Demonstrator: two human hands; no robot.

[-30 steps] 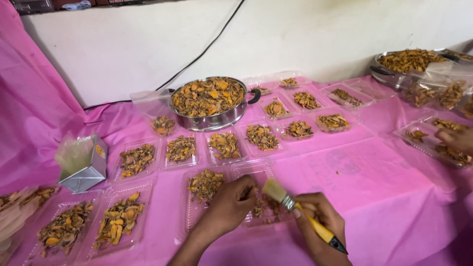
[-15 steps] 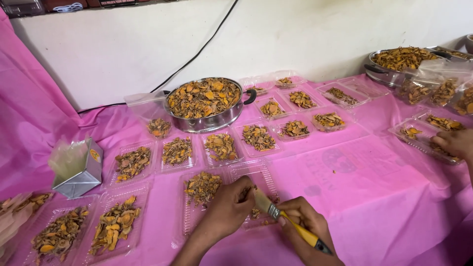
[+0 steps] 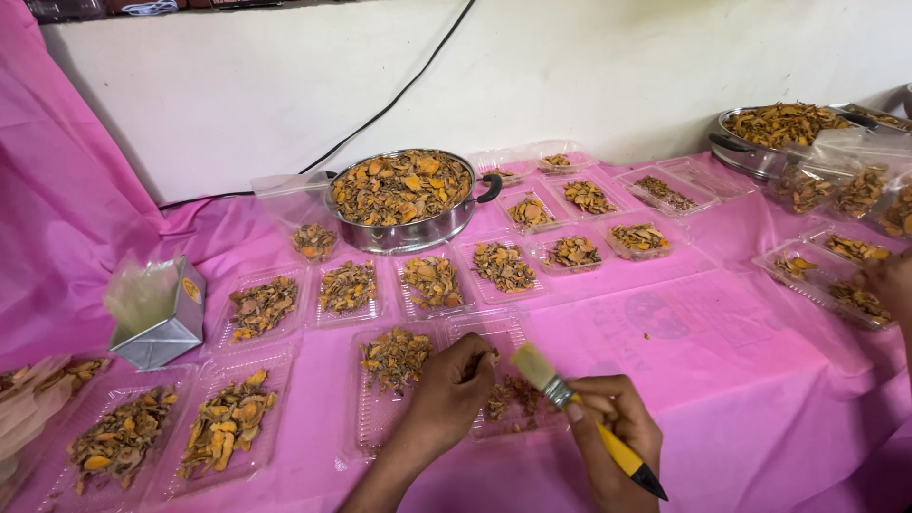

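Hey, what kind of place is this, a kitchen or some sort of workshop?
Probably a small packing or sorting workstation for dried plant slices: a pink-covered table lined with clear plastic trays of orange-brown pieces, steel pans heaped with more, and the right hand holding a brush.

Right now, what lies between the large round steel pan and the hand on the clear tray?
In the head view, a small clear plastic tray of dried orange-brown pieces lies between the steel pan and the left hand.

A white plastered wall [image 3: 589, 76] stands behind the surface [image 3: 722, 380], which is draped in bright pink cloth. A black cable [image 3: 380, 104] slants down the wall. Left of the wall hangs a pink curtain [image 3: 57, 190]. Light is even.
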